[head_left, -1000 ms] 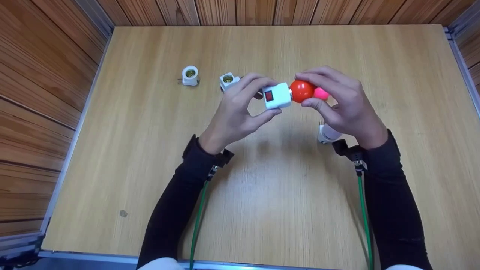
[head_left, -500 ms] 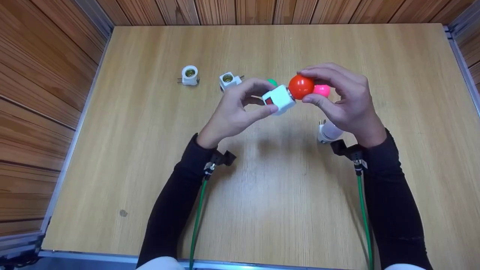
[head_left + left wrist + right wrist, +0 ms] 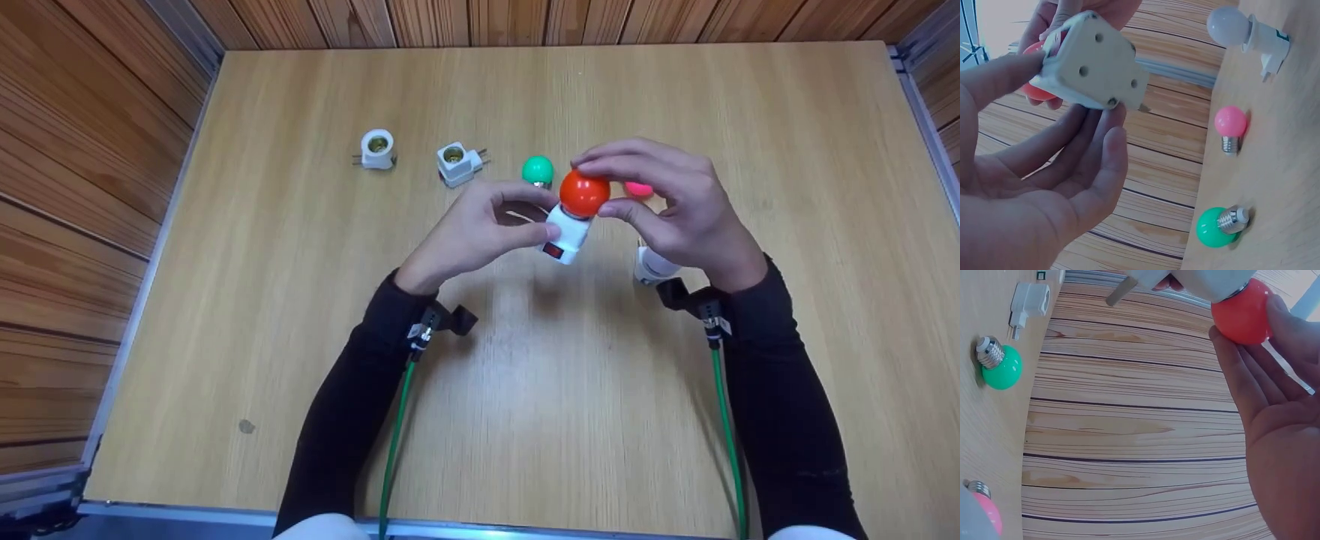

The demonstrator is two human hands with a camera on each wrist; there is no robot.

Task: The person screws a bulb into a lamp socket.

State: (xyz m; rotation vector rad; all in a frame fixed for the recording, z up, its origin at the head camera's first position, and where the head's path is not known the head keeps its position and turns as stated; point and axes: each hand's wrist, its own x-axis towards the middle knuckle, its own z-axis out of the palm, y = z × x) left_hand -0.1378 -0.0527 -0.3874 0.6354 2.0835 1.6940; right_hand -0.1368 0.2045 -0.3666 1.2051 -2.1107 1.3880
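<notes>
The pale wood-grained table (image 3: 525, 427) carries a round white plastic socket (image 3: 377, 150), a square white plastic socket (image 3: 457, 166), a green round metal-based bulb (image 3: 538, 169), a pink round metal-based bulb (image 3: 1230, 122) and a white round bulb (image 3: 1229, 26) in a white plug socket (image 3: 1270, 44).

Glossy red on held bulb (image 3: 584, 193); plain white on held socket (image 3: 571, 231), dark red on its switch (image 3: 553, 251). Bright green on second bulb (image 3: 1215, 228), hot pink on third bulb (image 3: 1230, 121), both with silvery screw bases. Milky white on pale bulb (image 3: 1226, 26). White on round socket (image 3: 376, 153) and square socket (image 3: 457, 171), brassy yellow inside. Light tan, faintly streaked across table (image 3: 225, 322). Redder brown, dark-lined on wall planks (image 3: 510, 22). Black on sleeves (image 3: 352, 390), green on cables (image 3: 406, 386).
</notes>
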